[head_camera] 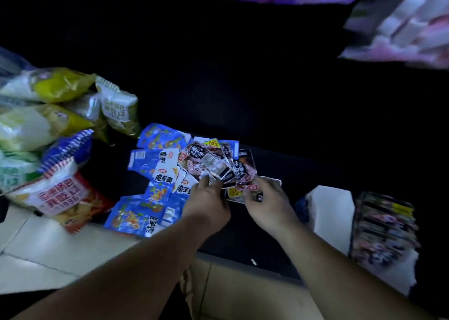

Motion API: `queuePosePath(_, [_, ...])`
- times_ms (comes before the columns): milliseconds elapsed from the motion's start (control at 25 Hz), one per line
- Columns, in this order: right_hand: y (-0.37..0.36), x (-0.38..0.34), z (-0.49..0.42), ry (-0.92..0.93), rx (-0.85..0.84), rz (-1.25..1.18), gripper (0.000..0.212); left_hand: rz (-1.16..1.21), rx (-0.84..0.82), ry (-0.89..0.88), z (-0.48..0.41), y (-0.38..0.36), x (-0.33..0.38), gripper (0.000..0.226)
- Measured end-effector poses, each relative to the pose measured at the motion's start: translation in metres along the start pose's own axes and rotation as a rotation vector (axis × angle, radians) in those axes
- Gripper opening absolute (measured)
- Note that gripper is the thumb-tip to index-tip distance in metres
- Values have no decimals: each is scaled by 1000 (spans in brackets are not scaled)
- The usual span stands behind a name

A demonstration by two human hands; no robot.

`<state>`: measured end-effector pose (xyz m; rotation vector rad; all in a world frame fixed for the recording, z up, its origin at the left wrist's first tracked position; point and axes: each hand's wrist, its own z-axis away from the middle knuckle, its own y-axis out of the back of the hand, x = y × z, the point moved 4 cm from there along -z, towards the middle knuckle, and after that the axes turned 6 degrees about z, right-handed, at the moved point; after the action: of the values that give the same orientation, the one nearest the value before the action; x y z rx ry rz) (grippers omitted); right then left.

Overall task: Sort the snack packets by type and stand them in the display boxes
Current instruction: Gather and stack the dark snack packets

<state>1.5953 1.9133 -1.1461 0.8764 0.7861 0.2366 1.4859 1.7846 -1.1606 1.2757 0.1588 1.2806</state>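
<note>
Left hand and right hand: fingers clamped on fanned dark packets. Blue packets loose at 9 o'clock. Display box at 3 o'clock looks part-filled. Roughly midway; blue type unsorted.

Glossy plastic-foil snack pkts

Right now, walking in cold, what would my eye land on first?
The left hand and right hand meet at the centre, both gripping a fan of glossy black-and-maroon snack packets. Just left of them lies a bright spread of blue foil snack packets, with big puffy yellow-green and red-white bags heaped at far left. At the right edge stands a blurred box of dark packets.
</note>
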Motion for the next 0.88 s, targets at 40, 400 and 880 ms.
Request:
queuePosePath(40, [-15,2,-13,-12,-14,12,62,-107,-29,11,-17,1,-9,70])
queuePosePath(400, [-42,18,-51,-62,-362,232,71,-509,-178,-128,-58,-38,-36,65])
queuePosePath(880, [-40,40,-4,-70,-348,145,75,-485,-7,-374,-27,-24,-14,72])
